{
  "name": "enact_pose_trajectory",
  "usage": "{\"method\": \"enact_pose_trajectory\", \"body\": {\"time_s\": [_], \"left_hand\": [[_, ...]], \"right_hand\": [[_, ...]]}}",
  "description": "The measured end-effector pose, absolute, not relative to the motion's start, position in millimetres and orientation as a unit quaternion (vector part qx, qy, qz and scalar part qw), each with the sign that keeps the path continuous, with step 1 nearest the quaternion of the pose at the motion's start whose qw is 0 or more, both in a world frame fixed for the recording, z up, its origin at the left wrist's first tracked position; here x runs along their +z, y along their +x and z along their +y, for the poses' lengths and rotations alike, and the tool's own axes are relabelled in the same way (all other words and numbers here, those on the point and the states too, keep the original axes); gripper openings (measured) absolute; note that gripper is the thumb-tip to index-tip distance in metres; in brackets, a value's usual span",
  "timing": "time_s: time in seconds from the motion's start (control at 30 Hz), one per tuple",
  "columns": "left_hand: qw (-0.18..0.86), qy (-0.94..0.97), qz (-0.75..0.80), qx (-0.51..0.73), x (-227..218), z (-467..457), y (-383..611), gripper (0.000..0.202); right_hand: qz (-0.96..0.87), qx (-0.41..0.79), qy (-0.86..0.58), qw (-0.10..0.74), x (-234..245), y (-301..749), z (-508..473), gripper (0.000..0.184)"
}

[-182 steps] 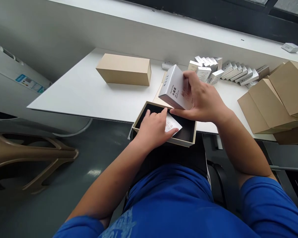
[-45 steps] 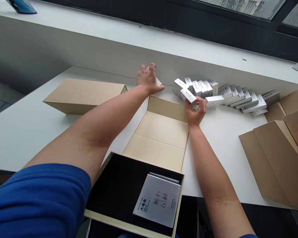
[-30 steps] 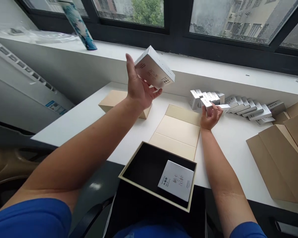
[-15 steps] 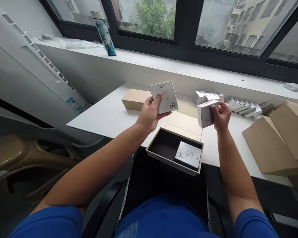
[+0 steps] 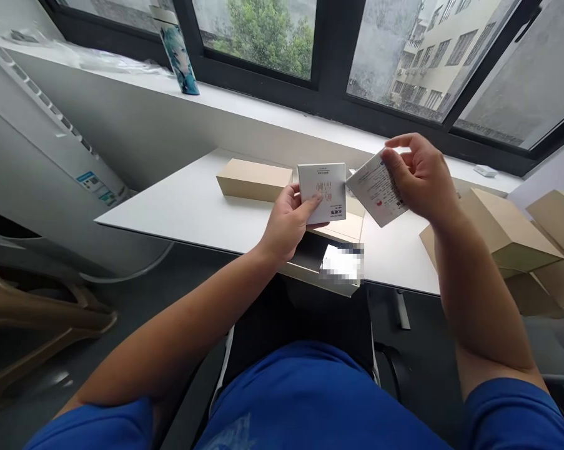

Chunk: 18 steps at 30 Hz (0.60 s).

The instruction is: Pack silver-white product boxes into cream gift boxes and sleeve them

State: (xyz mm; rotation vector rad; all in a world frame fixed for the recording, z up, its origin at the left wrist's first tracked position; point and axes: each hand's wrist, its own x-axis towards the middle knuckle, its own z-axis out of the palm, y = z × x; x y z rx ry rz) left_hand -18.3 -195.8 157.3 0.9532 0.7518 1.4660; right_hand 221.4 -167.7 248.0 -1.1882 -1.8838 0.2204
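My left hand grips a flat white box with dark printed lettering, thumb across its front. My right hand is closed on a second flat white box, tilted so that a side with small print and a red mark shows. The two boxes meet or nearly meet at a corner. Below them, an open gift box with a black inside rests at the table's front edge, partly hidden by my left hand. One more white box lies in its right end, blurred by a pixelated patch.
A closed tan carton lies on the white table. Several tan cartons are piled at the right. On the windowsill stand a patterned bottle and a small white packet. A brown chair is at the left.
My right hand has risen and turned its white box to show another side, bringing it near the left one. The left hand's box has straightened. The head view has shifted.
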Motion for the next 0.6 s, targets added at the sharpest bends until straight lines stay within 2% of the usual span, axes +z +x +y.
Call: {"method": "enact_pose_trajectory", "body": {"time_s": [0.1,0.17,0.33,0.47,0.6], "left_hand": [[0.616,0.377,0.317,0.615,163.0,-208.6,-13.1,0.022],[0.636,0.364,0.297,0.612,167.0,-214.7,-8.5,0.020],[0.618,0.336,0.237,0.670,170.7,-218.9,0.1,0.037],[0.584,0.335,0.206,0.710,165.9,-215.0,0.9,0.052],[0.561,0.342,0.200,0.727,154.0,-209.2,-1.3,0.049]], "right_hand": [[-0.728,-0.036,-0.475,0.494,246.9,198.8,-195.8,0.059],[-0.721,-0.089,-0.474,0.498,238.7,181.7,-210.3,0.061],[-0.777,-0.126,-0.478,0.389,208.8,147.7,-226.4,0.052],[-0.811,-0.068,-0.464,0.349,186.5,134.8,-222.6,0.092],[-0.802,0.063,-0.484,0.344,172.1,131.8,-208.9,0.123]]}}
